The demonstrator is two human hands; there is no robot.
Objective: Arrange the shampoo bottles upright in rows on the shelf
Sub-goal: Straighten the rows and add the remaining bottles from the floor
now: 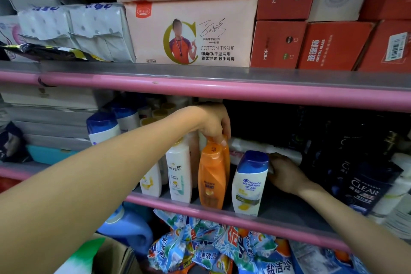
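On the middle shelf stand several shampoo bottles upright. My left hand reaches in from the left and grips the cap of an orange bottle from above. Right of it stands a white Head & Shoulders bottle with a blue cap. My right hand is behind and to the right of that bottle, its fingers touching the bottle's upper side. White Pantene bottles stand to the left of the orange one, and more blue-capped bottles stand further left and back.
Dark Clear shampoo boxes fill the shelf's right side. A pink rail edges the shelf above, which carries tissue packs and red boxes. Below lie detergent bags and a blue jug.
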